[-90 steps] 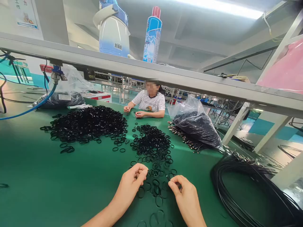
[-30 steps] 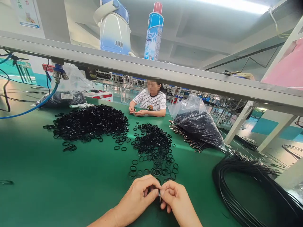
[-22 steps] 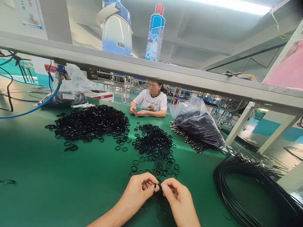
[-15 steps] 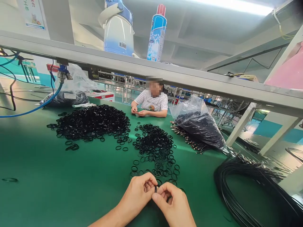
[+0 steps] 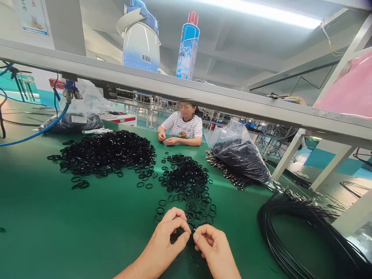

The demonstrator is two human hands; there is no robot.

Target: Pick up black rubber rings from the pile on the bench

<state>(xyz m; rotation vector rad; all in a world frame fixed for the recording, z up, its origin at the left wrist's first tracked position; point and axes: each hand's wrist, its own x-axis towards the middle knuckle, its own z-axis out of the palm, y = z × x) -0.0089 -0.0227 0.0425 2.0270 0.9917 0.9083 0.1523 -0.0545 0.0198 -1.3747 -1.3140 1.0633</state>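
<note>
Black ring (image 5: 192, 231), small, pinched between the fingertips of both hands at the near edge of the green table (image 5: 72, 224), low in the middle of the view. Mostly hidden by the fingers, so possibly more than one ring in the pinch; hard to tell. Left hand (image 5: 167, 242) curled, thumb and forefinger closed together on the ring from the left. Right hand (image 5: 213, 248) likewise closed on it from the right, knuckles up, fingertips nearly touching those of the left.

Just beyond the hands, a loose scatter of black rings (image 5: 187, 186) thickening into a small heap toward the middle of the table. Further left, a much larger heap of rings (image 5: 107, 153), with a few strays lying apart at its near edge. To the right, a coil of black cable (image 5: 293, 232) lying flat, and behind it a clear plastic bag (image 5: 240, 153) full of dark parts, resting on a row of metal-tipped leads. Across the table, a person in a striped shirt (image 5: 182, 127), hands together over the table top. Overhead, a shelf (image 5: 261, 110) carrying a spray can (image 5: 187, 46) and a white-and-blue jug (image 5: 141, 37).
</note>
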